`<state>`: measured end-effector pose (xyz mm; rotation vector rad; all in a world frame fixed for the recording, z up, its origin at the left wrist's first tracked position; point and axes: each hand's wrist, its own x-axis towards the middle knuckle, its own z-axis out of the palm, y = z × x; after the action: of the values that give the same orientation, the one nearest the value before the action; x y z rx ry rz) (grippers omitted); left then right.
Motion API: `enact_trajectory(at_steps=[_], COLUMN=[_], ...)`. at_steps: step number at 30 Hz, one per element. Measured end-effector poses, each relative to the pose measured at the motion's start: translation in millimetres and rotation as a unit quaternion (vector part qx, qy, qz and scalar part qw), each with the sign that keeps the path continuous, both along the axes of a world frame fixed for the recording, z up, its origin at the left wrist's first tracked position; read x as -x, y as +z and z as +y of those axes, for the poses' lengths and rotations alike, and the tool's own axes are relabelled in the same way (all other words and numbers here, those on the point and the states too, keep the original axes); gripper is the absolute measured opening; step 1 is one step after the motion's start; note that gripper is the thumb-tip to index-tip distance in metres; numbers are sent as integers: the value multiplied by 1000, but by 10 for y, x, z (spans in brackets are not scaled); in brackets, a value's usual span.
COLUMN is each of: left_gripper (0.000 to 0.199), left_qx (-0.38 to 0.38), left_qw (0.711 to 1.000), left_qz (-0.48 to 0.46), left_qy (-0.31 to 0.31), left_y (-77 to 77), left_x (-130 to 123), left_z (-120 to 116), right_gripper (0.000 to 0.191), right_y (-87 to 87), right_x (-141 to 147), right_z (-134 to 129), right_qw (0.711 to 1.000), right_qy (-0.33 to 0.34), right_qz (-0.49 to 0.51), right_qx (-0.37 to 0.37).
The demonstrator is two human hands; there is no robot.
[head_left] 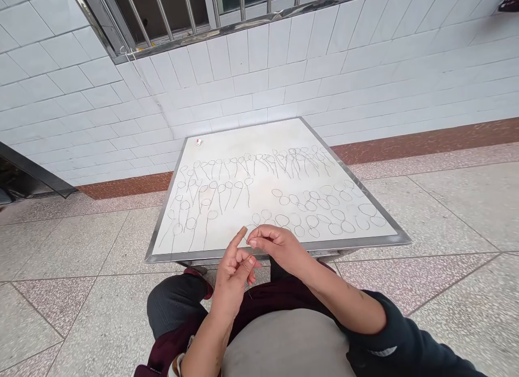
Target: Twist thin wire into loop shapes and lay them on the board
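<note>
Above the near edge of the table, my left hand (235,269) has its index finger stretched up, with the thumb pressed toward the other curled fingers. A thin dark wire (250,294) hangs faintly just below it. Close by, my right hand (278,246) pinches thumb and index finger together near my left index fingertip, where a short bit of thin wire shows. On the table are many wire pieces with a looped end and a straight tail (211,188), laid in rows at the left and back. Round wire loops (324,201) lie at the right.
The white table (227,231) has a grey metal rim. A small white and red item (199,142) sits at its far left corner. Behind stands a white tiled wall (243,85) with a barred window (227,9). My knee (176,301) is under the near left side.
</note>
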<state>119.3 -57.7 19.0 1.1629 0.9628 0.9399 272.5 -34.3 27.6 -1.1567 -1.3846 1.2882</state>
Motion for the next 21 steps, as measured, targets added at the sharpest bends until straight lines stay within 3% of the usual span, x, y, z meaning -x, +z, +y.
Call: enact_trajectory(at_steps=[4,12,21], left_gripper=[58,60,68], left_qx=[-37,-6,47], left_qw=[998,997,998], left_qz=[56,72,22], left_qy=[3,-14,-44], left_y=[-19,-72,-231], left_x=[-13,8,-36], left_z=[-41,-115,-155], right_gripper=[13,17,16], right_y=[-16,-13,-89], right_x=[-42,-111,-152], right_z=[21,41,47], right_qw=[1000,1000,999], right_qy=[-1,0,-10], right_qz=[-18,-6,-32], right_qx=[-9,-8,-8])
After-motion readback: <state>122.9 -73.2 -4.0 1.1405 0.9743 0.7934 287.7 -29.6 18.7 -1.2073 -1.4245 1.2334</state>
